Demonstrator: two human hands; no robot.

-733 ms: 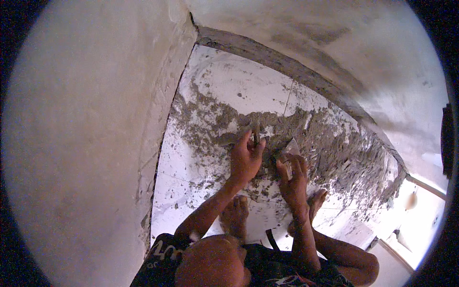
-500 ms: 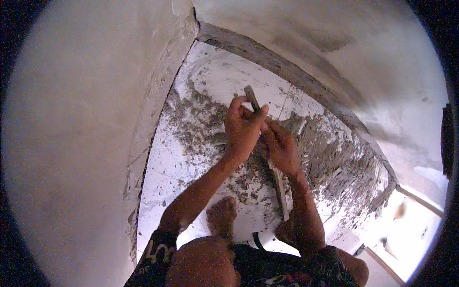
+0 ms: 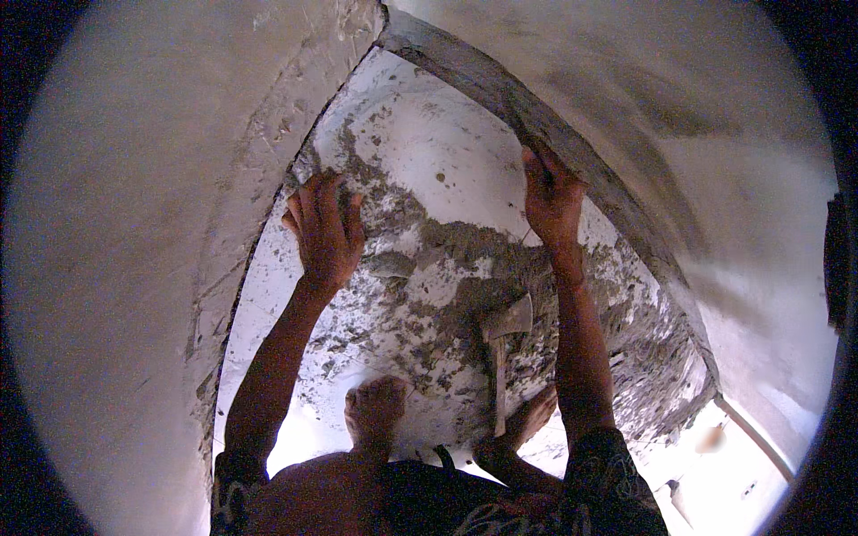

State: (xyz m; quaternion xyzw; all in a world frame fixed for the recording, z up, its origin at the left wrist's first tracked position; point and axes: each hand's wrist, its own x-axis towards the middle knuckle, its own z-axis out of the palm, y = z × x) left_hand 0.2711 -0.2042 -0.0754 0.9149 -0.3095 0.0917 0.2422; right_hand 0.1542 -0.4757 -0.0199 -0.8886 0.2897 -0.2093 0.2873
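Okay, both hands are up front over the white floor (image 3: 451, 134), well apart. Left hand (image 3: 328, 223): over the floor's left edge near the left wall (image 3: 134, 223), fingers fanned out, nothing seen in the grip; palm hidden, contact with the floor unclear. Right hand (image 3: 556, 205): at the floor's right edge, by the rough grey strip (image 3: 487, 80) under the right wall (image 3: 733, 179); fingers bent, grip partly hidden, so whether it has hold of anything can't be made out.

Hatchet (image 3: 509, 320) lies on the floor, out of both hands, blade toward the far corner, handle end next to the right foot (image 3: 529, 418). Left foot (image 3: 375, 406) is nearer the left edge.

Progress: grey mortar (image 3: 474, 241) sits patchy across the middle and along the right edge, loose crumbs on the left; far corner mostly bare with specks. Looks partway at best: coverage uneven, crumbs remain, nothing reads as finished.
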